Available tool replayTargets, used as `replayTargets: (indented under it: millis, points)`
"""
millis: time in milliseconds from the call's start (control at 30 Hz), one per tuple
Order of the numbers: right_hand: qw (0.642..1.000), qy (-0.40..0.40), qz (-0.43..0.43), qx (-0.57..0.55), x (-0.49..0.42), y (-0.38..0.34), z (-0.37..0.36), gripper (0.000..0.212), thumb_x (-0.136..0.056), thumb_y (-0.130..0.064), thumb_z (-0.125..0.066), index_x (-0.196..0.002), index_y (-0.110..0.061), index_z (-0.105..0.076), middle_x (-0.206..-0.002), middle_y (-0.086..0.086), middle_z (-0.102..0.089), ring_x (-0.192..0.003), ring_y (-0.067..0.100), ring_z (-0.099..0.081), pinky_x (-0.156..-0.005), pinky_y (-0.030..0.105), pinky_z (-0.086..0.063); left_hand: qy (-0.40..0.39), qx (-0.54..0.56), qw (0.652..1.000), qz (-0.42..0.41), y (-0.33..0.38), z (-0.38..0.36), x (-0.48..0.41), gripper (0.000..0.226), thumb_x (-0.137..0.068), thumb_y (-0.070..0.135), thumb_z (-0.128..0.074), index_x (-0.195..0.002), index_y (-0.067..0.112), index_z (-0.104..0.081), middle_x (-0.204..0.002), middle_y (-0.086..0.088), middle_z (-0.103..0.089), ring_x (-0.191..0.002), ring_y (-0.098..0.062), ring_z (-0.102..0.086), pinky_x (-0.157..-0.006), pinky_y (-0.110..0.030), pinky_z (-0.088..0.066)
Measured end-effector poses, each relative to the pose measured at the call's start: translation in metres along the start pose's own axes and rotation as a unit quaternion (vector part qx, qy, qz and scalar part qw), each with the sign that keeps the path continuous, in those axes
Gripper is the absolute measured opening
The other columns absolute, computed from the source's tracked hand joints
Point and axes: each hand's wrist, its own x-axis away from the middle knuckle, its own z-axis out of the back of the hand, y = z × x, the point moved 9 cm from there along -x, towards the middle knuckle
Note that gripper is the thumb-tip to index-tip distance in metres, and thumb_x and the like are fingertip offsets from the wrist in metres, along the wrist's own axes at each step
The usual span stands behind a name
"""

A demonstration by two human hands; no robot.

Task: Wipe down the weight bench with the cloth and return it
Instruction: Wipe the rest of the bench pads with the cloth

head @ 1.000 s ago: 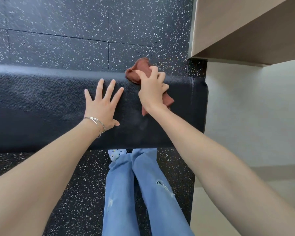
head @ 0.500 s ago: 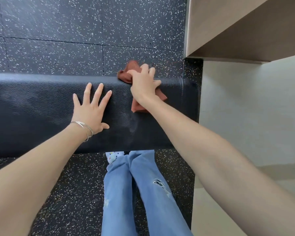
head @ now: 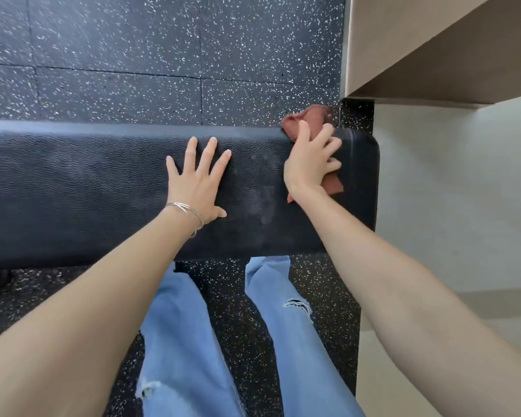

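Observation:
A black padded weight bench (head: 73, 188) runs across the view from the left edge to its rounded right end. My right hand (head: 310, 164) presses a rust-red cloth (head: 309, 117) onto the pad near that right end, at the far edge; the cloth bunches out beyond my fingers and shows again below my palm. My left hand (head: 197, 182) lies flat on the pad with fingers spread, a hand's width to the left of the right one. Thin silver bangles circle my left wrist.
Black speckled rubber floor tiles (head: 163, 55) lie beyond and under the bench. A pale wall (head: 457, 191) and a beige ledge (head: 433, 40) stand just right of the bench end. My legs in blue jeans (head: 181, 341) stand at the near side.
My right hand has slid the cloth to the right along the far edge, closer to the bench end. My left hand stays flat on the pad. My legs have moved apart.

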Motion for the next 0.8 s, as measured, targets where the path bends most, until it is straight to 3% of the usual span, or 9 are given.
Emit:
replayTargets:
  millis: [167,233,300,333,400,467,600,733,800]
  points:
    - [0.982,-0.041,0.183,0.007,0.05,-0.077,-0.02,0.068,-0.085,0.004,-0.049,-0.14,-0.032,-0.032,-0.147,0.013,-0.02,-0.119,0.036,-0.026,-0.085,0.049,-0.031,0.022,-0.006,0.999,-0.026,-0.047,-0.006,0.018,0.12,-0.063,0.061,-0.073,-0.15,0.026,0.002,-0.16,0.001,0.005,-0.146,-0.029,0.002,-0.114,-0.054,-0.018]
    - [0.975,-0.042,0.218,-0.017,0.051,-0.068,-0.014,0.057,-0.087,-0.011,-0.055,-0.134,-0.037,-0.038,-0.14,0.006,-0.029,-0.119,0.033,-0.027,-0.087,0.05,-0.032,0.025,-0.004,1.0,-0.015,-0.086,-0.014,0.031,0.121,-0.06,0.062,-0.075,-0.15,0.03,-0.001,-0.16,0.002,0.003,-0.146,-0.029,0.0,-0.113,-0.055,-0.018]
    - [0.989,0.014,0.12,-0.08,0.032,-0.026,0.002,0.036,-0.09,-0.035,-0.048,-0.126,-0.039,-0.043,-0.129,-0.003,-0.036,-0.119,0.03,-0.031,-0.092,0.05,-0.03,0.028,-0.003,1.0,-0.011,-0.119,-0.019,0.039,0.123,-0.057,0.062,-0.077,-0.15,0.033,-0.003,-0.16,0.003,0.001,-0.146,-0.029,-0.002,-0.112,-0.057,-0.02]
    - [0.993,0.042,0.035,-0.103,0.023,-0.002,0.008,0.032,-0.094,-0.036,-0.041,-0.125,-0.039,-0.044,-0.132,-0.002,-0.037,-0.119,0.03,-0.032,-0.095,0.05,-0.029,0.027,-0.003,1.0,-0.015,-0.13,-0.02,0.041,0.123,-0.056,0.062,-0.077,-0.15,0.034,-0.003,-0.16,0.003,0.0,-0.146,-0.028,-0.002,-0.112,-0.057,-0.021]
    - [0.991,0.062,-0.077,-0.091,0.022,0.018,0.006,0.041,-0.096,-0.016,-0.037,-0.129,-0.038,-0.045,-0.141,0.004,-0.031,-0.121,0.034,-0.031,-0.095,0.052,-0.028,0.026,-0.004,0.999,-0.026,-0.138,-0.022,0.041,0.123,-0.055,0.063,-0.077,-0.149,0.034,-0.004,-0.16,0.004,-0.001,-0.146,-0.026,-0.002,-0.112,-0.058,-0.022]
    - [0.99,0.069,-0.098,-0.07,0.031,-0.006,-0.003,0.053,-0.091,-0.002,-0.043,-0.132,-0.036,-0.044,-0.144,0.009,-0.027,-0.121,0.036,-0.031,-0.091,0.053,-0.029,0.03,0.008,0.999,-0.03,-0.138,-0.024,0.039,0.123,-0.055,0.061,-0.078,-0.149,0.034,-0.003,-0.16,0.005,0.001,-0.146,-0.025,0.0,-0.112,-0.059,-0.02]
    - [0.997,0.07,-0.005,-0.041,0.065,-0.096,-0.026,0.056,-0.087,-0.001,-0.052,-0.133,-0.033,-0.044,-0.145,0.012,-0.028,-0.118,0.034,-0.03,-0.082,0.044,-0.025,0.032,0.017,0.998,-0.041,-0.138,-0.028,0.038,0.122,-0.06,0.062,-0.075,-0.149,0.033,0.003,-0.159,0.005,0.007,-0.146,-0.026,0.006,-0.113,-0.06,-0.016]
    - [0.99,0.008,0.138,-0.007,0.084,-0.145,-0.04,0.066,-0.083,0.004,-0.051,-0.136,-0.034,-0.039,-0.144,0.012,-0.026,-0.119,0.033,-0.027,-0.083,0.046,-0.028,0.027,0.004,0.998,-0.059,-0.135,-0.026,0.039,0.119,-0.064,0.064,-0.071,-0.149,0.031,0.006,-0.159,0.004,0.011,-0.146,-0.026,0.008,-0.113,-0.059,-0.016]
    - [0.983,-0.013,0.181,-0.013,0.077,-0.131,-0.033,0.052,-0.089,-0.013,-0.051,-0.134,-0.038,-0.041,-0.141,0.006,-0.03,-0.12,0.03,-0.027,-0.085,0.047,-0.03,0.02,-0.001,0.997,-0.069,-0.144,-0.026,0.042,0.119,-0.066,0.06,-0.073,-0.149,0.028,0.006,-0.159,0.004,0.011,-0.146,-0.025,0.008,-0.113,-0.058,-0.018]
